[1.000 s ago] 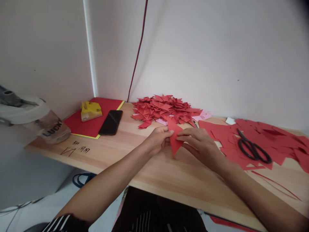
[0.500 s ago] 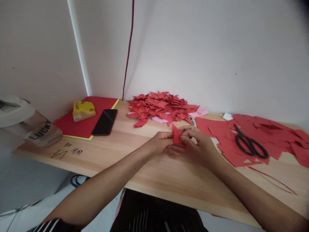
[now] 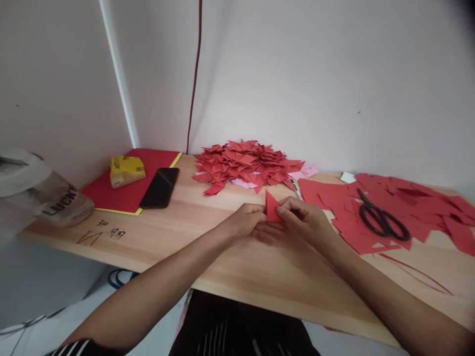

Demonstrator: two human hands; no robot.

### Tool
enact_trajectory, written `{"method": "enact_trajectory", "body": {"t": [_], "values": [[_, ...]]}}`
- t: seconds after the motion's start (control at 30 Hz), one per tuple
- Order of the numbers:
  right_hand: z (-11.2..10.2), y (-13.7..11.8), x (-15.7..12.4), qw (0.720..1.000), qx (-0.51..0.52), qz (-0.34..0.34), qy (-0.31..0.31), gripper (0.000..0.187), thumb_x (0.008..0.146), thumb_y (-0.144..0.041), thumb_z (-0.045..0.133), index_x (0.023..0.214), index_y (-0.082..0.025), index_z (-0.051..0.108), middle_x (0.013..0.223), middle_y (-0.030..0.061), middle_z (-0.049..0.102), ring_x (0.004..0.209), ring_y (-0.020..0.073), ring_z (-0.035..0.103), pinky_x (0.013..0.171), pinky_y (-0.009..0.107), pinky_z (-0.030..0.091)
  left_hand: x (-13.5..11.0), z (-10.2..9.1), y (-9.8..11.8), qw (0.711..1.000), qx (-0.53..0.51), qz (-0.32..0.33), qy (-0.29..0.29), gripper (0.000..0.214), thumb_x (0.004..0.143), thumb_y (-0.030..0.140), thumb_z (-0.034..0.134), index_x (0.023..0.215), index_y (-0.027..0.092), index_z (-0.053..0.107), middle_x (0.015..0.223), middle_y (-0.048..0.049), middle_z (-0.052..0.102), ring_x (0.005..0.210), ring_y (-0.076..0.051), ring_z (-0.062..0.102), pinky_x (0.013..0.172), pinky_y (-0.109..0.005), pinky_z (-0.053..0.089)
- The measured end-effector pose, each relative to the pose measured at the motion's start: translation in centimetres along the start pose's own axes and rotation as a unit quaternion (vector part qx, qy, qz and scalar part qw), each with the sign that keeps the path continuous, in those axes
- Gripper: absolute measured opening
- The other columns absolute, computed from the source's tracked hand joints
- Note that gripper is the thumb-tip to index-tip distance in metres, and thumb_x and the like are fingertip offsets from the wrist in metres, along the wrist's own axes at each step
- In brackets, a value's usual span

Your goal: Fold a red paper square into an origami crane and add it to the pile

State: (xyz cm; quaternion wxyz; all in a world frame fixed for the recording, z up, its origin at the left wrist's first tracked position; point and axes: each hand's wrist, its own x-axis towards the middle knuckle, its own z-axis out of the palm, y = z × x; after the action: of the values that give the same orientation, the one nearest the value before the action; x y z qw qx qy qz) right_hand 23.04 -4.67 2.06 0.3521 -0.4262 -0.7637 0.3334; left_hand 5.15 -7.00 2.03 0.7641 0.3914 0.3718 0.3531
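Observation:
Between my two hands is a small folded piece of red paper [image 3: 272,208], held upright with a pointed tip at the top. My left hand [image 3: 249,220] pinches its left edge, with some fingers reaching behind and below it. On the right side, the thumb and fingers of my right hand [image 3: 300,214] close on the same paper. Just beyond my hands lies a heap of folded red paper pieces [image 3: 241,160], with a few pink folded pieces [image 3: 306,171] at its edges.
Flat red paper pieces [image 3: 393,190] spread at the right, with black-handled scissors [image 3: 384,221] on top. A pen [image 3: 296,189] lies by the heap. Leftward are a phone [image 3: 160,188], a yellow packet [image 3: 127,171] on red sheets [image 3: 106,194], and a clear "LUCKY" cup [image 3: 63,200].
My right fingers have drawn closer together on the folded red paper, and the thumb presses its right side. The view has shifted slightly; the other things stay put.

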Motion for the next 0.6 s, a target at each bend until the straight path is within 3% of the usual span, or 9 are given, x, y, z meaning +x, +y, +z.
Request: {"method": "enact_trajectory", "body": {"t": [0.13, 0.33, 0.43, 0.6], "values": [[-0.2, -0.5, -0.1, 1.000, -0.003, 0.009, 0.009, 0.031, 0.085, -0.037, 0.055, 0.060, -0.021, 0.046, 0.066, 0.0003, 0.053, 0.059, 0.0128, 0.046, 0.055, 0.027, 0.036, -0.2, 0.1, -0.1, 1.000, -0.025, 0.008, -0.011, 0.022, 0.074, 0.017, 0.056, 0.093, 0.007, 0.062, 0.088, -0.0187, 0.074, 0.082, -0.025, 0.073, 0.074, -0.036, 0.056], [-0.1, -0.3, -0.1, 1.000, 0.024, 0.002, 0.009, 0.032, 0.085, -0.036, 0.056, 0.059, -0.021, 0.045, 0.062, -0.0009, 0.051, 0.057, 0.0119, 0.043, 0.052, 0.026, 0.035, -0.3, -0.2, -0.7, 0.996, 0.047, 0.066, -0.024, 0.042, 0.065, 0.038, 0.081, 0.089, 0.008, 0.064, 0.091, -0.0163, 0.074, 0.092, -0.026, 0.071, 0.084, -0.037, 0.053], [-0.1, 0.0, -0.2, 0.999, 0.035, 0.002, 0.004, 0.032, 0.086, -0.037, 0.055, 0.060, -0.020, 0.046, 0.063, -0.0012, 0.051, 0.057, 0.0116, 0.043, 0.053, 0.026, 0.035, -0.3, -0.4, -0.9, 0.996, 0.052, 0.062, -0.032, 0.052, 0.063, 0.050, 0.081, 0.090, 0.009, 0.064, 0.094, -0.0172, 0.073, 0.091, -0.027, 0.072, 0.081, -0.038, 0.055], [-0.1, 0.0, -0.2, 0.999, 0.026, 0.020, 0.001, 0.032, 0.086, -0.037, 0.056, 0.060, -0.020, 0.047, 0.061, -0.0020, 0.048, 0.057, 0.0115, 0.041, 0.053, 0.026, 0.034, -0.3, -0.4, -1.0, 0.996, 0.057, 0.057, -0.031, 0.056, 0.065, 0.052, 0.080, 0.095, 0.007, 0.065, 0.094, -0.0185, 0.073, 0.088, -0.026, 0.072, 0.079, -0.037, 0.056]]}}
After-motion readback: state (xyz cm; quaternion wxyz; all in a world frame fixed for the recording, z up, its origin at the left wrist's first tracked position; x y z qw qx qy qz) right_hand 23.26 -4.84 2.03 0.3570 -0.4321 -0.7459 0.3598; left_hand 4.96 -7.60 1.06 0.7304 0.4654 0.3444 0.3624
